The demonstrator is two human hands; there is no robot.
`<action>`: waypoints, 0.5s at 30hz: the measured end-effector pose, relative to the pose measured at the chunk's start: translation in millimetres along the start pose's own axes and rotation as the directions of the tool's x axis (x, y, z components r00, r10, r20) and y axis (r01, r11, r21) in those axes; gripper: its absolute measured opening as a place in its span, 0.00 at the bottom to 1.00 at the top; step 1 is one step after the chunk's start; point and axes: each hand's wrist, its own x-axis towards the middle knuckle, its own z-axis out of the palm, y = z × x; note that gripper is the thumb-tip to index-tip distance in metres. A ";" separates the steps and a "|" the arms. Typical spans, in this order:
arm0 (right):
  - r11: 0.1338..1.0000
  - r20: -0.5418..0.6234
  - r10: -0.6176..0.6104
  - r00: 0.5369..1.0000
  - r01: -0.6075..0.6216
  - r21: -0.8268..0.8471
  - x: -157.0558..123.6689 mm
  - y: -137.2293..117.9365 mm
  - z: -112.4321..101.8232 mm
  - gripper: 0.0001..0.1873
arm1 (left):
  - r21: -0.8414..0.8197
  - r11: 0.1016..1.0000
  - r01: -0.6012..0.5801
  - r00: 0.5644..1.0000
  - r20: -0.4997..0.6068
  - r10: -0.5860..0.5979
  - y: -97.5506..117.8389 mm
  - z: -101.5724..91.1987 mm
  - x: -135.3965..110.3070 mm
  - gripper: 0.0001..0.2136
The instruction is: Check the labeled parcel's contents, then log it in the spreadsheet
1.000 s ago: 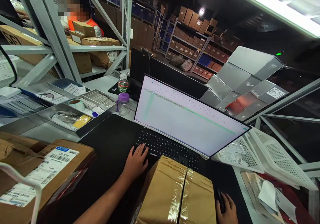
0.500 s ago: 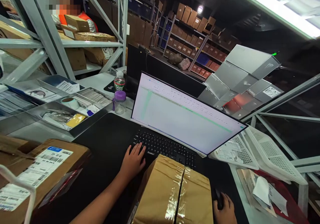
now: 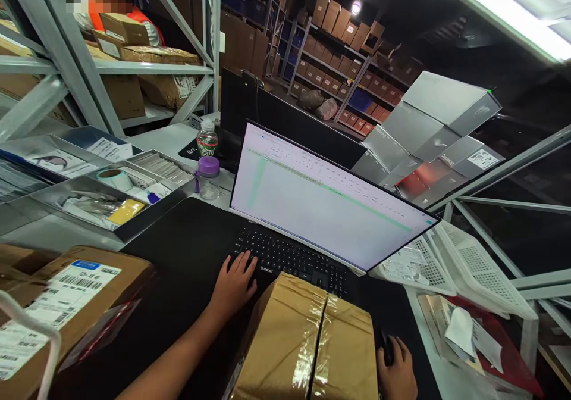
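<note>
My left hand [image 3: 234, 284] lies with fingers stretched over the left end of a black keyboard [image 3: 285, 261]. On the right, my right hand [image 3: 398, 367] is wrapped round a black computer mouse [image 3: 387, 350] on a dark desk mat [image 3: 178, 275]. Between my arms a taped brown cardboard box [image 3: 307, 340] covers part of the keyboard's lower edge. Behind the keyboard stands a tilted monitor [image 3: 321, 200] with a mostly pale spreadsheet-like screen.
At the left lies a labelled carton [image 3: 102, 293], with a tray of small items [image 3: 120, 197] beyond it. A purple-lidded jar [image 3: 208, 180] and a bottle [image 3: 207, 141] stand beside the monitor. White baskets [image 3: 477, 263] are at right. A person in an orange vest is behind the rack.
The view has shifted slightly, so everything sits a little further left and higher in it. Both hands keep their places on the keyboard and the mouse.
</note>
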 end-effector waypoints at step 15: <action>1.000 0.024 -0.001 1.000 0.001 0.004 0.2 -1.3 -2.0 0.32 | -0.035 0.999 0.015 1.000 0.016 -0.015 0.9 -2.1 0.6 0.23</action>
